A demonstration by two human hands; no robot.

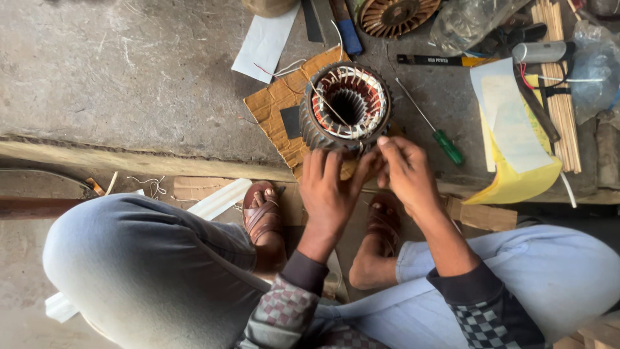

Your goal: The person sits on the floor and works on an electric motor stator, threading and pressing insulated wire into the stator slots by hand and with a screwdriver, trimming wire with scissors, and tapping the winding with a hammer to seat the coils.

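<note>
Pinching at the near rim of the motor stator (347, 106), left hand (330, 187) and right hand (405, 174), grips pressed together.

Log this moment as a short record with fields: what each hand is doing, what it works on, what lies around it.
workpiece: motor stator with copper windings, upright on a cardboard sheet
left hand: fingers on the stator's near rim
right hand: fingertips pinched at the same rim; what they pinch is too small to tell
nearby: green-handled screwdriver to the right; yellow paper beyond it; bundle of wooden sticks
posture: squatting, sandals on
</note>
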